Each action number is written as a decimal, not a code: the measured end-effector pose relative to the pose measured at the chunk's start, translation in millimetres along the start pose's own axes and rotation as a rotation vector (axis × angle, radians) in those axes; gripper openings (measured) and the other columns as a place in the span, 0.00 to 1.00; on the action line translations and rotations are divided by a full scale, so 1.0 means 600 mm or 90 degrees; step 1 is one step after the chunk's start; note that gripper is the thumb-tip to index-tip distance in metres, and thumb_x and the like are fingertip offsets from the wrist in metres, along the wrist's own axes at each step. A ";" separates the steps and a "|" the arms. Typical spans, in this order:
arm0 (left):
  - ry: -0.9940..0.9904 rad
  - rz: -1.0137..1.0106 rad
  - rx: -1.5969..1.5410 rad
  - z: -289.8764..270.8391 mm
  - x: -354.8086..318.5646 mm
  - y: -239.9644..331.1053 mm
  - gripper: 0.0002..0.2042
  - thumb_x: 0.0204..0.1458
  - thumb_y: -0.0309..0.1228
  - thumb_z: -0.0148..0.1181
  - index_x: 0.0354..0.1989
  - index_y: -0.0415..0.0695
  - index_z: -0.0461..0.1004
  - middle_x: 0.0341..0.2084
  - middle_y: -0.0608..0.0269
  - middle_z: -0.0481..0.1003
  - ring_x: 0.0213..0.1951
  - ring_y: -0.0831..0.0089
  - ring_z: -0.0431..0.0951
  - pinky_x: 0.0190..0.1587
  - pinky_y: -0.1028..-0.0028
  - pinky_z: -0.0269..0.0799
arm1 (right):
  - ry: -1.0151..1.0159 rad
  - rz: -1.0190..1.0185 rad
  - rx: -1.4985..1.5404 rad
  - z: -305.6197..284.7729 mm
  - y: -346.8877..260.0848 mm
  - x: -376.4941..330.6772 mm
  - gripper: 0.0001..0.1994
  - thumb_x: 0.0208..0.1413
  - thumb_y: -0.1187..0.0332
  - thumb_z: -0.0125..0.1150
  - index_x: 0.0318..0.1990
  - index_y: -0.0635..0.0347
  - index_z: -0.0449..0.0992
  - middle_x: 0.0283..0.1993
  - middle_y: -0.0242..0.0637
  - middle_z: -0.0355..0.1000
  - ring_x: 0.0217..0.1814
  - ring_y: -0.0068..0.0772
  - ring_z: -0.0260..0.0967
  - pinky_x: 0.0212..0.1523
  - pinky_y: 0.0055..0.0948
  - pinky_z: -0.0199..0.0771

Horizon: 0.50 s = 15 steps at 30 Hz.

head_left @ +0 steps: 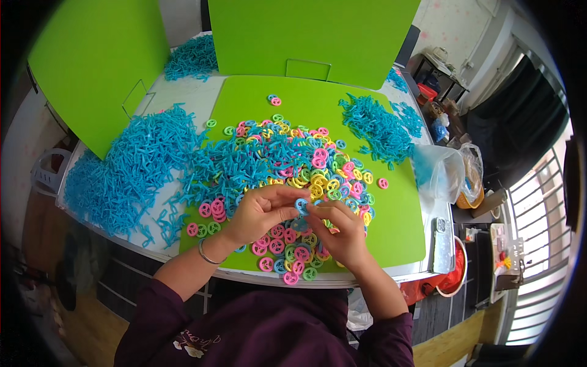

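Note:
My left hand (260,214), with a silver bracelet at its wrist, and my right hand (339,229) meet over the front of the pile. Between their fingertips is a small blue plastic wheel (301,205), pinched from both sides. Whether a second small part is joined to it is too small to tell. Below and around the hands lie many spoked wheels in pink (276,246), yellow (317,181), green and blue. Slim teal plastic pieces (238,165) cover the pile's left part.
A big heap of teal pieces (147,153) spreads over the white table at left; a smaller heap (379,129) lies at right on the green board (397,226). Upright green boards (312,37) stand behind and at left. A clear plastic bag (437,174) and a phone (441,244) are at the right edge.

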<state>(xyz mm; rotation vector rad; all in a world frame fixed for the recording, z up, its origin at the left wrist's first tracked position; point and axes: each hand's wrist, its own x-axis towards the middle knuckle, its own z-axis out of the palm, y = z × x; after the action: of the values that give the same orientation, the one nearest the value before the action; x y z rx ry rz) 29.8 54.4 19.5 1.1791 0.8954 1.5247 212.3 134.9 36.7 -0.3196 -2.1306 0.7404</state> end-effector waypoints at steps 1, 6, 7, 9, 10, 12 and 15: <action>-0.001 0.000 0.000 -0.001 0.000 0.001 0.15 0.54 0.15 0.55 0.51 0.37 0.71 0.50 0.54 0.74 0.54 0.68 0.73 0.56 0.72 0.70 | 0.001 0.000 -0.001 0.000 -0.001 -0.001 0.11 0.48 0.81 0.65 0.40 0.63 0.78 0.34 0.39 0.75 0.32 0.31 0.75 0.32 0.24 0.74; 0.012 0.034 -0.043 0.005 0.005 0.015 0.19 0.53 0.17 0.57 0.54 0.39 0.66 0.50 0.59 0.72 0.54 0.70 0.72 0.54 0.73 0.71 | -0.026 0.097 0.057 -0.028 -0.012 -0.001 0.12 0.47 0.82 0.65 0.41 0.64 0.78 0.37 0.37 0.74 0.39 0.25 0.73 0.37 0.22 0.73; 0.011 0.036 -0.044 -0.001 0.009 0.021 0.19 0.53 0.17 0.57 0.54 0.39 0.66 0.50 0.59 0.72 0.54 0.70 0.72 0.54 0.73 0.71 | -0.008 0.189 0.147 -0.042 -0.020 -0.006 0.10 0.49 0.82 0.64 0.41 0.66 0.77 0.39 0.36 0.73 0.40 0.24 0.72 0.39 0.23 0.73; 0.029 -0.018 0.060 -0.025 0.010 0.030 0.17 0.51 0.22 0.63 0.50 0.42 0.71 0.44 0.65 0.72 0.44 0.76 0.74 0.45 0.77 0.71 | -0.045 0.201 0.129 -0.092 -0.041 -0.014 0.10 0.49 0.84 0.62 0.41 0.68 0.77 0.40 0.38 0.73 0.40 0.27 0.72 0.42 0.25 0.73; 0.036 -0.019 0.061 -0.039 0.007 0.038 0.17 0.51 0.22 0.63 0.50 0.42 0.71 0.44 0.65 0.72 0.44 0.76 0.74 0.45 0.77 0.71 | -0.077 0.201 0.159 -0.116 -0.054 -0.023 0.10 0.46 0.84 0.63 0.39 0.68 0.77 0.39 0.40 0.73 0.40 0.30 0.72 0.43 0.26 0.73; -0.128 -0.032 0.420 -0.052 0.001 0.061 0.14 0.47 0.27 0.69 0.43 0.47 0.76 0.38 0.68 0.71 0.35 0.81 0.69 0.36 0.80 0.67 | -0.221 0.174 0.070 -0.176 -0.092 -0.036 0.07 0.44 0.84 0.63 0.32 0.66 0.78 0.32 0.37 0.76 0.35 0.31 0.74 0.38 0.25 0.72; -0.217 0.067 0.486 -0.020 -0.003 0.064 0.14 0.40 0.35 0.74 0.36 0.50 0.79 0.37 0.69 0.69 0.37 0.75 0.68 0.40 0.75 0.64 | -0.424 0.260 0.028 -0.243 -0.106 -0.112 0.13 0.45 0.74 0.69 0.41 0.60 0.80 0.33 0.40 0.77 0.34 0.35 0.76 0.35 0.30 0.74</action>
<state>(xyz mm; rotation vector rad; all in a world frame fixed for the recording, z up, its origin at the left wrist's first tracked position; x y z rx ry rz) 8.5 43.2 51.6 1.9836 1.2327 1.0132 370.5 111.1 101.9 -0.5533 -2.7007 1.2621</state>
